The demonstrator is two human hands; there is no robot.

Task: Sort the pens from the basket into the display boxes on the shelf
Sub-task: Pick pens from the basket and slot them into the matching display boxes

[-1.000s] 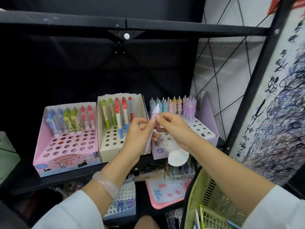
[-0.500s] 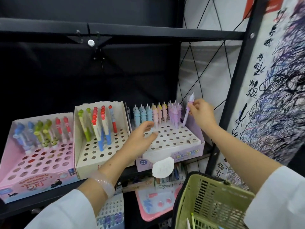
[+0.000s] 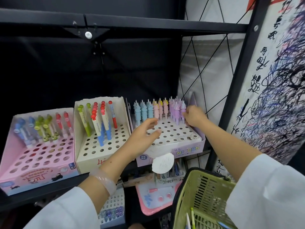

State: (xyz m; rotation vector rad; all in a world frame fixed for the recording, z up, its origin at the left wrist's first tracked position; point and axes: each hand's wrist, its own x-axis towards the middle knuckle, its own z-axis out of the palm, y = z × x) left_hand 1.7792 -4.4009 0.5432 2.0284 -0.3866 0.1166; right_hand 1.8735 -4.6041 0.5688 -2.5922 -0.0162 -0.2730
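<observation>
Three display boxes stand side by side on the shelf: a pink box (image 3: 33, 172) at left, a cream box (image 3: 87, 160) in the middle, and a lilac unicorn box (image 3: 186, 148) at right. Each has pens standing in its back rows. My right hand (image 3: 194, 117) pinches a pale purple unicorn pen (image 3: 183, 111) that stands at the right end of the unicorn box's back rows. My left hand (image 3: 143, 138) hovers open over the front left of that box, holding nothing. The green basket (image 3: 198, 195) hangs at lower right with a few pens (image 3: 192, 217) inside.
A black shelf bar (image 3: 132, 25) runs overhead. A black upright post (image 3: 234, 90) stands just right of the unicorn box, with a scribbled test board (image 3: 280, 96) beyond it. A white paper tag (image 3: 162, 162) hangs below the box. More stationery (image 3: 153, 199) fills the lower shelf.
My right hand carried the purple pen from in front of me to the right end of the unicorn box and lowered it among the purple pens. My left hand let go and opened.
</observation>
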